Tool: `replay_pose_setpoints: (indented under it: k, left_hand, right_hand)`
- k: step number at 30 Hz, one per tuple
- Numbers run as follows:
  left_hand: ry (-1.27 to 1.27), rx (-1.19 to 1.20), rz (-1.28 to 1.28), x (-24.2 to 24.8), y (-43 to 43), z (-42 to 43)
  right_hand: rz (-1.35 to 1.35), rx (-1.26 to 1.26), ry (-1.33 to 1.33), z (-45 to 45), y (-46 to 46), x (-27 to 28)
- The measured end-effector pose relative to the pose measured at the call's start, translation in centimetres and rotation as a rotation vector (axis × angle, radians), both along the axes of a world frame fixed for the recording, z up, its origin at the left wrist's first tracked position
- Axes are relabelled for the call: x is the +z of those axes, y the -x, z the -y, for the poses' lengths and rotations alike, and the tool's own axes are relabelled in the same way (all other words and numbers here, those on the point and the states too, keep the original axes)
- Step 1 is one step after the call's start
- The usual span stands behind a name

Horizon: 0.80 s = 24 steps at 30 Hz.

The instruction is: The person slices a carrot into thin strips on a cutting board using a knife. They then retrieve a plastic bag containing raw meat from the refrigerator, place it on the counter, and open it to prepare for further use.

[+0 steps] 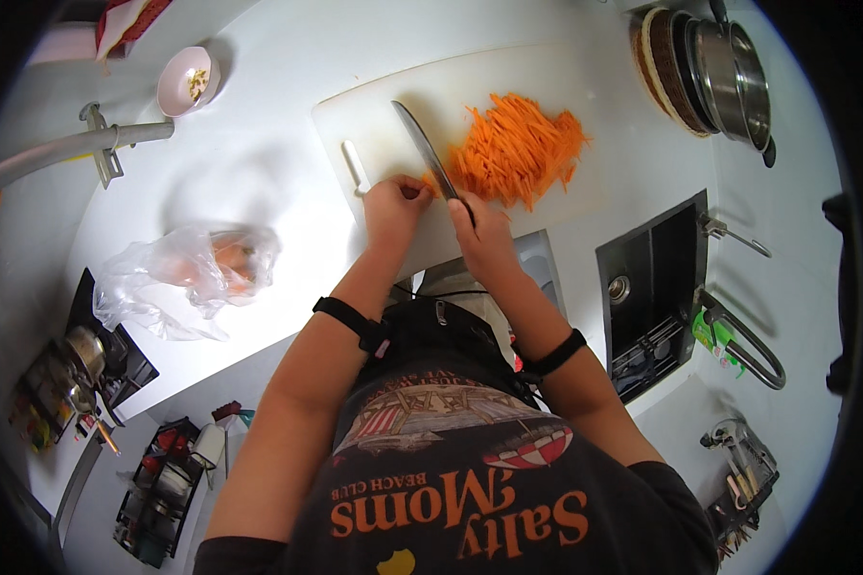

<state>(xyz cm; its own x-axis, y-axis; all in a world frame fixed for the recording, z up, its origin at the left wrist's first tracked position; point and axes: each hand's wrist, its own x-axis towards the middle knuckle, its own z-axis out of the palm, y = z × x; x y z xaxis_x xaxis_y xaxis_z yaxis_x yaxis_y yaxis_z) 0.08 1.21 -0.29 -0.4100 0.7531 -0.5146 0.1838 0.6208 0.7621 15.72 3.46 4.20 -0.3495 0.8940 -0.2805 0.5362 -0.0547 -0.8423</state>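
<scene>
My right hand [487,241] grips the handle of a kitchen knife [426,148], its long blade slanting up and left over a white cutting board [381,108]. Beside the blade, my left hand [394,212] has curled fingertips on a small piece of carrot [431,185], mostly hidden by the fingers. Right of the knife lies a large heap of carrot strips [518,147]. A white-handled tool [354,165], perhaps a peeler or small knife, rests on the board just beyond my left hand; its other end is hard to make out.
On the counter to the left lies a clear plastic bag [187,269] with orange produce inside. A pale bowl [188,83] with scraps stands at the back left. Stacked pots [733,79] are at the back right, above a black sink [651,287]. A stovetop [133,359] sits far left.
</scene>
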Motion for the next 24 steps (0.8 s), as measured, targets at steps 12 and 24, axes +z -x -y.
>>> replay_pose_setpoints:
  k: [12, 24]
  left_hand:
    - [0.015, -0.007, 0.001, -0.6, 0.0, 0.0]
    - [0.004, 0.004, -0.048, 0.3, -0.1, -0.1]
  right_hand:
    - [0.016, -0.003, 0.120, 1.1, -0.6, 1.4]
    - [-0.047, -0.025, 0.061, 0.0, -0.1, 0.2]
